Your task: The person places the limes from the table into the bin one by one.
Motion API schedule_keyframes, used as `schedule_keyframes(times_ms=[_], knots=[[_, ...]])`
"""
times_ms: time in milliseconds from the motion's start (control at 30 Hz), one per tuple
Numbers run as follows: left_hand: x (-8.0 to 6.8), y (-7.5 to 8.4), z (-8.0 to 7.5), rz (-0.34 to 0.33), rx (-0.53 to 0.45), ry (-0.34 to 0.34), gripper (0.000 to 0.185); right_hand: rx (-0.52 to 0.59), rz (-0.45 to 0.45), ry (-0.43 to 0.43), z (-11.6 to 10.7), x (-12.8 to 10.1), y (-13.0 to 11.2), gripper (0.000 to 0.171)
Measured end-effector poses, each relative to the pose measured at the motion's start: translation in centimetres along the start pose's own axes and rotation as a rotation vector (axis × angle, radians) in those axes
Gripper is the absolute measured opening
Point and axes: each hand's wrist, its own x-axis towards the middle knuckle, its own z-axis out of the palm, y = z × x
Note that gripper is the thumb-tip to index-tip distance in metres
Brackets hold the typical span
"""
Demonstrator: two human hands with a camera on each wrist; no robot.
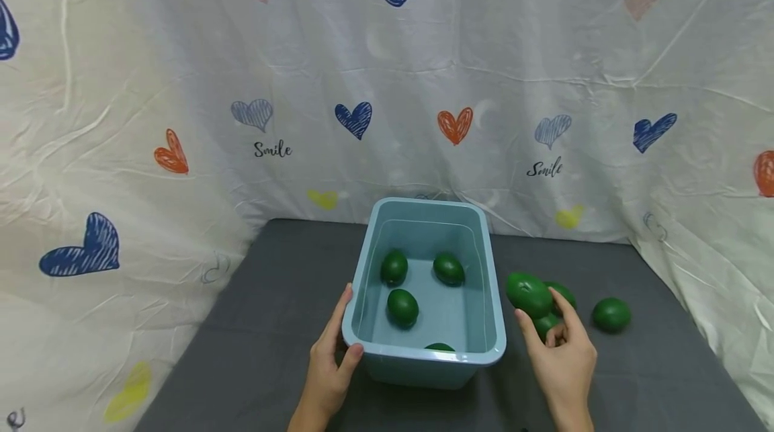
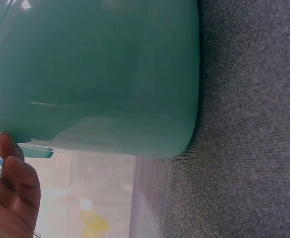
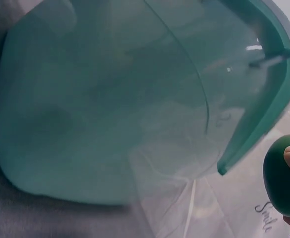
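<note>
A light blue plastic bin (image 1: 423,355) stands on the dark cloth, with several green oval fruits inside, among them one fruit (image 1: 402,308) near the middle. My left hand (image 1: 326,365) holds the bin's near left corner, thumb at the front rim and fingers along the side; fingertips (image 2: 23,173) show at the rim in the left wrist view. Right of the bin, my right hand (image 1: 562,358) pinches a green oval fruit (image 1: 528,294) between thumb and fingers, raised off the table. That fruit (image 3: 281,176) appears at the edge of the right wrist view.
Behind and below the held fruit lie two more green fruits, partly hidden, one fruit (image 1: 562,293) farther back. Another fruit (image 1: 611,314) lies apart to the right. A white curtain (image 1: 393,82) with printed hearts hangs behind the dark table (image 1: 254,324).
</note>
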Motion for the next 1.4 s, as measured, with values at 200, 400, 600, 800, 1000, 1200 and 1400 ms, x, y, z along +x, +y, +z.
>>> schedule_keyframes(times_ms=[200, 400, 600, 800, 1000, 1200, 1400], knots=[[0.2, 0.1, 0.0, 0.014, -0.001, 0.004, 0.079, 0.016, 0.001, -0.014, 0.4, -0.2, -1.0, 0.062], [0.2, 0.1, 0.0, 0.035, -0.008, -0.001, 0.079, 0.031, -0.011, -0.032, 0.7, -0.3, -2.1, 0.063], [0.2, 0.1, 0.0, 0.030, -0.006, -0.001, 0.078, 0.057, -0.048, -0.055, 1.1, -0.5, -3.2, 0.065], [0.1, 0.3, 0.1, 0.003, -0.005, 0.007, 0.080, 0.083, -0.110, -0.083, 1.6, -1.1, -4.1, 0.066], [0.2, 0.0, 0.2, 0.005, -0.009, 0.011, 0.081, 0.098, -0.096, -0.125, 2.0, -1.6, -5.0, 0.066], [0.3, -0.1, 0.4, 0.021, -0.006, 0.006, 0.081, 0.103, -0.088, -0.123, 2.2, -1.8, -5.2, 0.065], [0.2, 0.0, 0.4, -0.024, -0.002, 0.026, 0.081, 0.103, -0.065, -0.137, 2.3, -2.0, -5.0, 0.065]])
